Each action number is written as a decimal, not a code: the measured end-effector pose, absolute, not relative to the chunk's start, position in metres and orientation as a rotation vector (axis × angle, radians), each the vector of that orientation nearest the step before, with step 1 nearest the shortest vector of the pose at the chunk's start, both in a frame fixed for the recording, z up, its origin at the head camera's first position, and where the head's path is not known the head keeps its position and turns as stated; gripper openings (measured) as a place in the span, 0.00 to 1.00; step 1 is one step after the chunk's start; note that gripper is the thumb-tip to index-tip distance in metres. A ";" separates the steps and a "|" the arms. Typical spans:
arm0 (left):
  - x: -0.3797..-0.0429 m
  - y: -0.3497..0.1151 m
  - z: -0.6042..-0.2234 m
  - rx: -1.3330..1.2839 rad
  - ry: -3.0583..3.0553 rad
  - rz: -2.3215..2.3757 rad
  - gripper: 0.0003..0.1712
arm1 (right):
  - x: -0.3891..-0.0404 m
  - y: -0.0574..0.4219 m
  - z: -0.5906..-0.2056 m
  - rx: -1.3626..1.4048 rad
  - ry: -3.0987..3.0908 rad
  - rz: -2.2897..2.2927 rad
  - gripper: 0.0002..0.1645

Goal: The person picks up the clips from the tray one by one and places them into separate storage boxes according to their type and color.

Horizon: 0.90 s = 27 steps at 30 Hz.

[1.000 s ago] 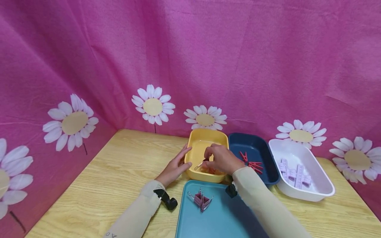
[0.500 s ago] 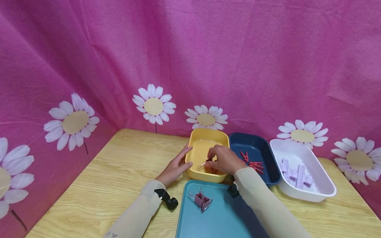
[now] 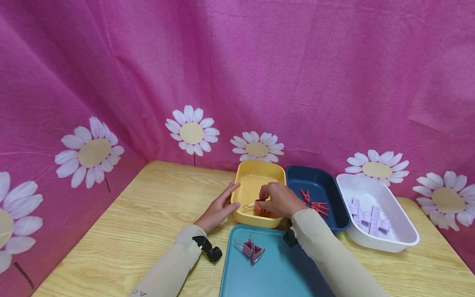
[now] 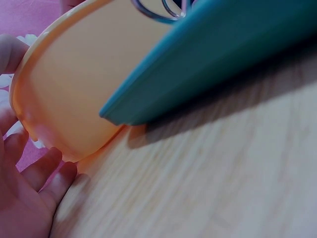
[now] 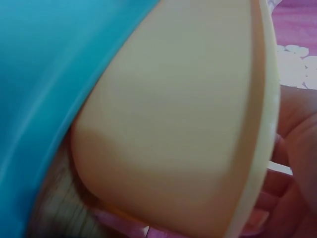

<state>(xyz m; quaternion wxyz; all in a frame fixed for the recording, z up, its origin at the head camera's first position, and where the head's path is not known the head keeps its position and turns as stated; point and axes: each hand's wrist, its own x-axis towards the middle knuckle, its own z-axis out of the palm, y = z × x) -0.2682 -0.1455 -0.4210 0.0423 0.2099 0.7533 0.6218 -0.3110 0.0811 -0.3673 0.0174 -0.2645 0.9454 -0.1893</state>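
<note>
My right hand (image 3: 282, 200) reaches into the near end of the yellow bin (image 3: 254, 171) and pinches a dark red binder clip (image 3: 258, 202), whose wire handle points left. The fingers hide much of that clip. Against the bin's left side rests my left hand (image 3: 217, 210), its fingers lightly bent and touching the wall and rim; the left wrist view shows these fingers (image 4: 42, 168) on the outside of the bin. Several dark pink binder clips (image 3: 248, 248) with silver handles lie together on the teal tray (image 3: 274, 272), just in front of the bin.
To the right of the yellow bin stands a navy bin (image 3: 309, 177) with red clothespins (image 3: 319, 208). Beyond it, a white bin (image 3: 398, 222) holds pale lilac clips (image 3: 375, 220). A pink daisy-print cloth (image 3: 297, 82) hangs behind the wooden table (image 3: 167, 198).
The binder clip in my right hand has turned, so its wire handle now lies more level inside the bin. My left hand stays at the bin's side.
</note>
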 end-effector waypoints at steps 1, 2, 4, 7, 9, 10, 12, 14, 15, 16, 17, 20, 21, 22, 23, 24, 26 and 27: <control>-0.268 -0.146 -0.421 0.639 2.303 1.903 0.35 | -0.311 0.081 -0.367 -0.820 2.937 -0.588 0.11; -0.268 -0.146 -0.421 0.639 2.304 1.903 0.35 | -0.311 0.081 -0.367 -0.819 2.937 -0.585 0.12; -0.268 -0.146 -0.421 0.633 2.305 1.900 0.35 | -0.310 0.081 -0.365 -0.818 2.935 -0.581 0.13; -0.267 -0.146 -0.419 0.630 2.306 1.895 0.35 | -0.309 0.082 -0.363 -0.824 2.938 -0.567 0.15; -0.267 -0.146 -0.418 0.632 2.311 1.891 0.35 | -0.308 0.083 -0.361 -0.827 2.943 -0.549 0.17; -0.266 -0.147 -0.418 0.631 2.314 1.889 0.35 | -0.308 0.084 -0.360 -0.826 2.946 -0.540 0.17; -0.266 -0.148 -0.417 0.632 2.316 1.887 0.35 | -0.308 0.084 -0.359 -0.826 2.950 -0.522 0.18; -0.265 -0.148 -0.417 0.629 2.321 1.888 0.35 | -0.308 0.085 -0.359 -0.812 2.949 -0.511 0.18; -0.265 -0.148 -0.417 0.626 2.321 1.887 0.35 | -0.308 0.085 -0.359 -0.797 2.947 -0.507 0.18; -0.265 -0.148 -0.418 0.624 2.320 1.889 0.35 | -0.307 0.085 -0.359 -0.785 2.944 -0.499 0.18; -0.265 -0.148 -0.418 0.626 2.319 1.898 0.35 | -0.307 0.085 -0.359 -0.768 2.941 -0.495 0.19; -0.265 -0.147 -0.418 0.632 2.320 1.894 0.35 | -0.307 0.087 -0.360 -0.719 2.929 -0.497 0.18; -0.265 -0.147 -0.418 0.634 2.318 1.892 0.35 | -0.306 0.087 -0.361 -0.703 2.925 -0.502 0.17; -0.265 -0.147 -0.418 0.638 2.316 1.892 0.35 | -0.306 0.088 -0.361 -0.694 2.920 -0.510 0.16; -0.265 -0.146 -0.418 0.640 2.318 1.889 0.35 | -0.306 0.088 -0.362 -0.686 2.918 -0.517 0.16; -0.265 -0.146 -0.417 0.635 2.319 1.881 0.35 | -0.306 0.089 -0.362 -0.680 2.916 -0.526 0.16; -0.265 -0.146 -0.418 0.632 2.322 1.880 0.35 | -0.306 0.089 -0.362 -0.681 2.914 -0.535 0.16; -0.265 -0.146 -0.418 0.629 2.322 1.884 0.35 | -0.306 0.088 -0.362 -0.690 2.913 -0.538 0.16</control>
